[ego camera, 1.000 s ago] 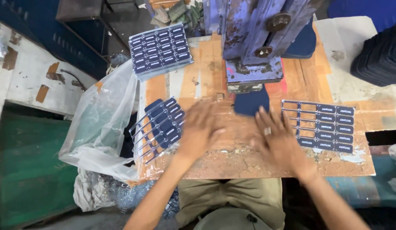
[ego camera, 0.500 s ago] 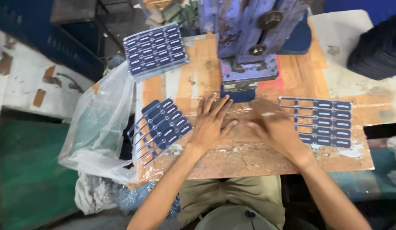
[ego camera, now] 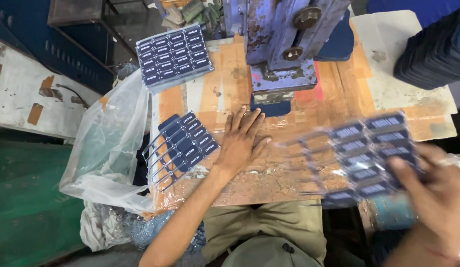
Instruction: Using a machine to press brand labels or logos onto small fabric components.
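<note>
Now the right hand (ego camera: 437, 190) has lifted off the desk (ego camera: 289, 178) and pulled back toward the near right, and it is carrying a sheet of dark blue tags (ego camera: 368, 153) with it. A second ago both hands lay flat in the middle of the desk, and that sheet lay on the right side of it. So the sheet looks picked up, and the picking part seems done. The right hand is closed on the sheet, with a finger showing over its near edge. The sheet is blurry, so it is moving fast, and I cannot tell how many tags are on it. The left hand (ego camera: 242, 141) is open and flat, with its fingers spread on the desk, just in front of the big blue press (ego camera: 284, 44). A small dark blue pad (ego camera: 270, 108) sits under the press, just past the fingertips. Another sheet of blue tags (ego camera: 185, 146) lies just left of the left hand, partly over a clear plastic bag (ego camera: 106, 148). A stack of tag sheets (ego camera: 173, 57) rests at the far left corner. Dark stacked trays (ego camera: 435, 49) stand at the far right.
</note>
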